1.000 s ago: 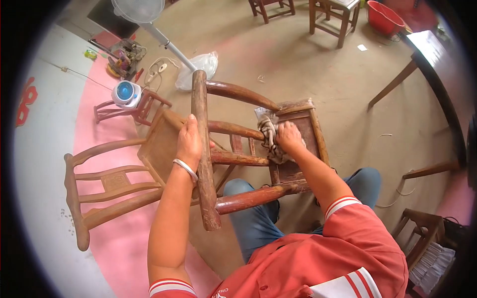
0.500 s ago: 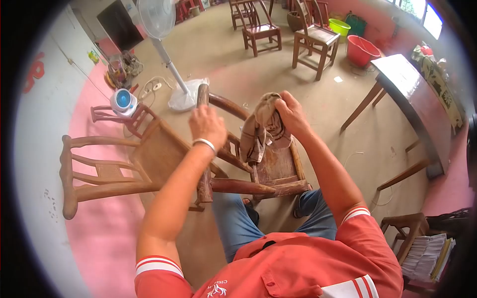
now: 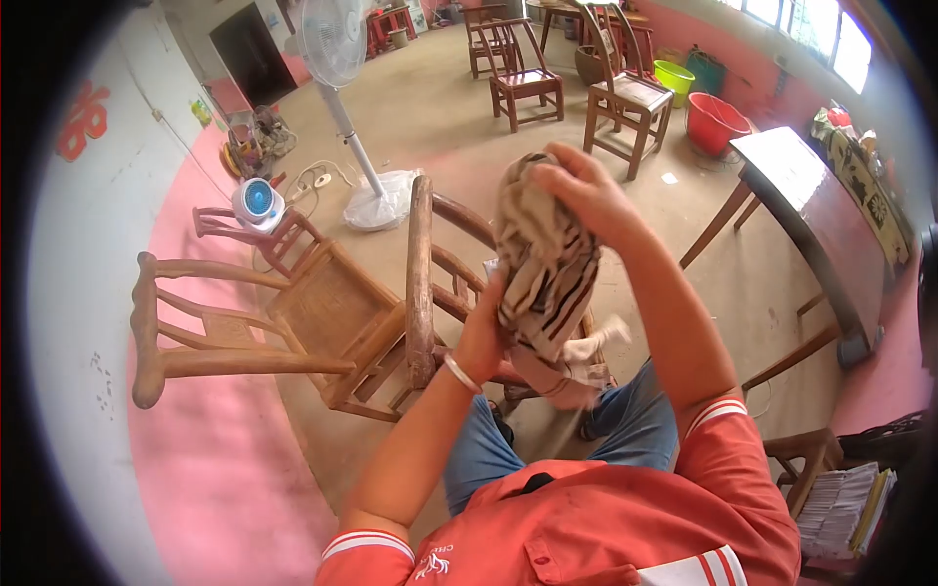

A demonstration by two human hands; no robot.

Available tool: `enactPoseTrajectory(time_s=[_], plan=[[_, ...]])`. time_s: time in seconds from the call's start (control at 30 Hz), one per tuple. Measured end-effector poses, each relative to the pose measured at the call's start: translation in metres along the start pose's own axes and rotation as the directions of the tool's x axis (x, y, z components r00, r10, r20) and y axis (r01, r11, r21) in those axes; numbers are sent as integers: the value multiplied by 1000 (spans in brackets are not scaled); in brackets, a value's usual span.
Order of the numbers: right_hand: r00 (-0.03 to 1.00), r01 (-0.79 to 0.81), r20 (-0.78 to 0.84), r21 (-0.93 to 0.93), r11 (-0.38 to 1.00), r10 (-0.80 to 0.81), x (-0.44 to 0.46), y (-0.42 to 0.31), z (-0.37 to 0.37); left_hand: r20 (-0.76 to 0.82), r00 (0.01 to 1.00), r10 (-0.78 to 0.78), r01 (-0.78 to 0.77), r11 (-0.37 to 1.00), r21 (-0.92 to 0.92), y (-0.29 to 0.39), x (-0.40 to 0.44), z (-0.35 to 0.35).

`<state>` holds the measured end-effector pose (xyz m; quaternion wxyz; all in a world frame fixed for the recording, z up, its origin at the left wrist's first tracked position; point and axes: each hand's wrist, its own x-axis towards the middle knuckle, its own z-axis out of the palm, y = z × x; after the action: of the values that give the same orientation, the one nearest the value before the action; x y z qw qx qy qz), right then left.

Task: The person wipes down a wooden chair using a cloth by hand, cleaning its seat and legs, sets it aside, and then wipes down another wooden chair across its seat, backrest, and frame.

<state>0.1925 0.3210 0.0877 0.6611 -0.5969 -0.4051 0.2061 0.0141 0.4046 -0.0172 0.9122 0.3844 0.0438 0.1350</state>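
Observation:
A striped beige cloth (image 3: 547, 264) hangs bunched up between my hands, its lower end blurred. My right hand (image 3: 586, 190) grips its upper part. Lower down on the left side, my left hand (image 3: 486, 332), with a white bracelet at the wrist, has its fingers round the cloth, partly hidden behind it. Below and behind the cloth stands a worn wooden chair (image 3: 420, 278) in front of my knees, its top rail toward the left; the cloth and my arms cover most of its seat.
Another wooden chair (image 3: 332, 298) lies to the left, near a small blue-and-white fan (image 3: 259, 200) on a stool. A standing fan (image 3: 357, 146) is ahead. Further back are chairs (image 3: 526, 83) and a red basin (image 3: 715, 124). A dark table (image 3: 811, 195) stands right.
My left hand has left the chair's top rail and taken hold of the cloth. The cloth is lifted higher, off the chair seat. The view has tilted up.

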Motion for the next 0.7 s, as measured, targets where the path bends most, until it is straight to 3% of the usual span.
enactPoseTrajectory(time_s=[0.07,0.13,0.2,0.23,0.27,0.3,0.33,0.37,0.4,0.47,0.5,0.53,0.6,0.63,0.67,0.7], plan=[[1000,-17,-18,-20,1000,17,-7,-9,-21,-81,995,-61,83,949,305,11,1,-11],[999,-20,-30,-51,999,18,-15,-8,-39,-110,993,-37,77,918,390,20,7,-32],[1000,11,10,-212,977,-9,-24,-14,-51,-74,952,297,-106,547,831,28,14,-40],[996,57,82,-166,985,-43,-33,-18,-48,-113,923,369,-188,686,703,26,18,-37],[991,-37,130,-9,999,38,-49,-24,-42,-105,923,369,-193,684,703,28,18,-35],[970,-30,242,-26,999,36,-62,-32,-38,-223,923,313,-159,840,519,33,17,-32],[937,-24,347,-41,999,37,-73,-36,-34,-193,916,352,-282,906,316,28,21,-34],[927,-177,327,-50,983,183,-81,-32,-29,-163,906,391,-380,920,91,23,24,-37],[894,-327,307,-53,943,327,-90,-25,-23,53,990,129,-97,909,-406,30,10,-25],[785,-583,226,-44,811,576,-100,13,-3,34,994,106,-76,867,-493,23,6,-5],[729,-633,275,-76,770,626,-107,41,5,40,994,98,-66,868,-492,19,8,-2],[667,-676,324,-113,728,671,-114,59,11,67,993,100,-56,875,-481,16,13,0],[651,-644,448,-102,758,613,-122,61,22,90,991,103,-50,883,-466,20,12,7],[736,-528,455,-78,846,501,-121,70,23,99,992,80,-38,928,-371,29,6,16],[736,-528,457,-73,846,499,-121,73,21,106,993,54,-23,963,-270,35,2,22],[867,-378,330,-51,924,373,-119,73,20,32,999,24,-13,947,-322,39,2,22]])
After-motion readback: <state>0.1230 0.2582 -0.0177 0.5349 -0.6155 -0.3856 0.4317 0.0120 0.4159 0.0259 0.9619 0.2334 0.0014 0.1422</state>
